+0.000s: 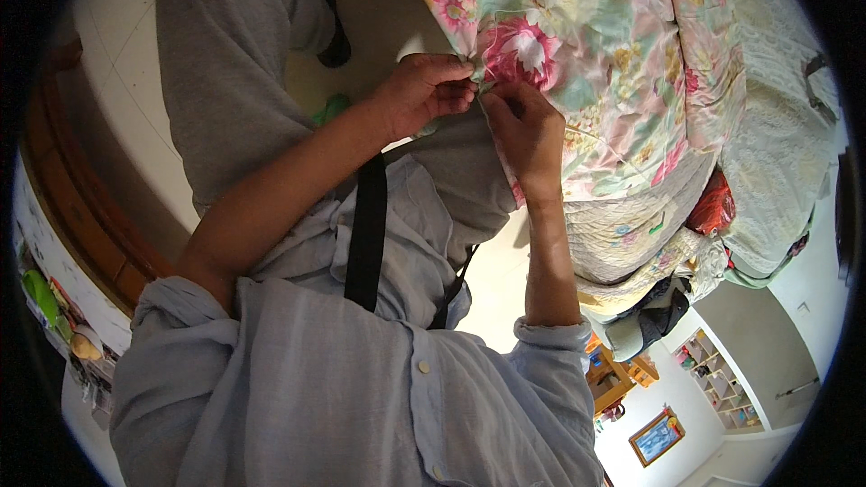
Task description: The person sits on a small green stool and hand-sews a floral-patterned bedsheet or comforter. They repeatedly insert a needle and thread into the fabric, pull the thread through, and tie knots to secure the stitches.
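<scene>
A floral quilt or cover (602, 47) with pink, green and yellow flowers spreads before me, partly over my knee. My left hand (429, 91) pinches the edge of its cloth between thumb and fingers. Close against it, my right hand (524, 125) grips the same edge, knuckles up. The cloth is gathered between my fingertips, which hide whatever small thing may be there. A thin pale thread (602, 138) trails over the flowers on the right of my right hand.
Beneath the floral cloth lies a cream quilted cover (609, 237). Beyond it are a red plastic bag (714, 203) and a white lace-patterned cover (771, 128). Dark clothing (653, 318) hangs at the near side. A wooden furniture edge (101, 216) curves along the left, above pale floor tiles (128, 81).
</scene>
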The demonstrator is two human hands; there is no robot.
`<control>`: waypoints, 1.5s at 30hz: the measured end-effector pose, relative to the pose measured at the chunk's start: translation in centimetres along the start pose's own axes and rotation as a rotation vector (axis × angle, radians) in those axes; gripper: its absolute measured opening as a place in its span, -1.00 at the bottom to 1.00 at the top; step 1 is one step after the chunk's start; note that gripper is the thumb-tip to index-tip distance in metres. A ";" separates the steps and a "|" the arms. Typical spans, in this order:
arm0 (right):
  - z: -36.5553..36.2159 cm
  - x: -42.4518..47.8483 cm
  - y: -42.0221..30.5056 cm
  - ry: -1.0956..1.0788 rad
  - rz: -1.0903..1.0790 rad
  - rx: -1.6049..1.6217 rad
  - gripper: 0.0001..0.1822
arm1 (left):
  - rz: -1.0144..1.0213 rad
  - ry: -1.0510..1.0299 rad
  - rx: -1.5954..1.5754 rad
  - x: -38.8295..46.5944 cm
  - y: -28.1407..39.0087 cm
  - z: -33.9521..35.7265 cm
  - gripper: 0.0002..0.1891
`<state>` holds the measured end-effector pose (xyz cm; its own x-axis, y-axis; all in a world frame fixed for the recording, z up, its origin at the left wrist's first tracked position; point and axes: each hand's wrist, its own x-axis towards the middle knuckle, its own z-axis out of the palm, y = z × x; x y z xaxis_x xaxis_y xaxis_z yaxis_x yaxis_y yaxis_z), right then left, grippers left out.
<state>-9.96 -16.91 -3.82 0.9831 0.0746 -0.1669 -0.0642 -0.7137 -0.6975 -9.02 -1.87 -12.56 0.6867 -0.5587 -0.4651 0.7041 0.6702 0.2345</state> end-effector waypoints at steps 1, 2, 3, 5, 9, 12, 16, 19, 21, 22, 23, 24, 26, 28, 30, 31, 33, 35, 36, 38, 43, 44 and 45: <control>-0.3 -0.2 -0.2 -0.004 0.016 0.000 -0.94 | 0.010 -0.010 -0.008 0.0 0.0 -0.1 -0.84; -0.5 -0.2 -0.2 -0.007 0.032 0.000 -0.94 | 0.020 -0.019 -0.015 0.0 0.1 -0.1 -0.84; -0.6 -0.1 -0.1 -0.027 0.067 0.038 -0.95 | 0.024 -0.019 -0.021 0.0 0.2 -0.1 -0.83; -0.7 -0.2 0.1 -0.064 0.147 0.109 -0.96 | 0.022 -0.023 -0.036 -0.4 0.2 0.3 -0.83; -0.7 -0.1 0.2 -0.090 0.113 0.195 -0.97 | 0.021 -0.073 -0.057 -0.5 0.3 0.2 -0.83; -0.8 -0.1 0.2 -0.128 0.134 0.217 -0.97 | 0.022 -0.066 -0.072 -0.5 0.2 0.3 -0.85; -0.4 0.0 1.2 -0.099 0.093 0.205 -0.98 | 0.037 -0.088 -0.008 -0.1 0.2 0.0 -0.84; -0.2 0.8 0.2 -0.048 -0.066 0.075 -0.98 | 0.051 -0.011 0.066 -0.4 0.0 0.6 -0.85; -0.2 1.2 -0.1 -0.046 -0.126 -0.008 -0.96 | 0.071 0.019 0.103 -0.5 -0.1 0.7 -0.85; -0.3 1.3 0.0 -0.059 -0.122 -0.041 -0.94 | 0.085 0.006 0.112 -0.4 -0.2 0.6 -0.84; -0.4 1.5 -0.3 -0.072 -0.118 -0.074 -0.93 | 0.099 -0.006 0.121 -0.4 -0.1 0.5 -0.84; -0.9 1.1 -1.1 -0.040 -0.140 -0.181 -0.92 | 0.099 0.007 0.139 -0.5 -0.2 0.6 -0.84; -2.4 0.9 -5.0 0.024 -0.194 -0.393 -0.90 | 0.113 0.038 0.177 -1.0 0.2 1.2 -0.83; -3.3 1.6 -5.7 0.095 -0.325 -0.394 -0.87 | 0.132 0.016 0.183 -0.6 0.1 1.1 -0.82; -3.0 3.1 -5.0 -0.012 -0.353 -0.372 -0.88 | 0.147 -0.003 0.201 -0.5 -0.1 1.1 -0.80; -2.3 3.9 -3.9 -0.102 -0.351 -0.347 -0.89 | 0.157 -0.008 0.215 -0.3 -0.1 1.0 -0.80; -1.8 5.0 -3.3 -0.227 -0.360 -0.336 -0.90 | 0.178 -0.003 0.245 -0.4 0.0 1.0 -0.78; -2.1 5.8 -3.6 -0.294 -0.381 -0.373 -0.89 | 0.200 0.010 0.272 -0.8 0.1 1.1 -0.77; -2.1 6.3 -3.9 -0.362 -0.356 -0.373 -0.91 | 0.195 0.024 0.264 -0.9 0.0 1.0 -0.77; -1.8 7.5 -3.5 -0.318 -0.516 -0.393 -0.91 | 0.188 0.039 0.244 -0.6 0.0 1.3 -0.78; -2.1 11.3 -8.0 -0.244 -0.341 0.099 -0.89 | 0.143 0.020 0.069 -1.1 0.6 2.2 -0.80; -1.6 12.3 -6.5 -0.591 -0.367 0.605 -0.82 | 0.105 0.009 0.008 -1.0 0.7 2.4 -0.79; -1.8 12.6 -5.4 -0.755 -0.329 0.888 -0.71 | 0.106 -0.031 -0.027 -0.7 0.7 2.3 -0.79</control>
<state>3.04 -13.35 -0.84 0.6464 0.7614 -0.0497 -0.2162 0.1203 -0.9689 -8.64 -2.11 -10.10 0.7628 -0.4985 -0.4119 0.6222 0.7392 0.2576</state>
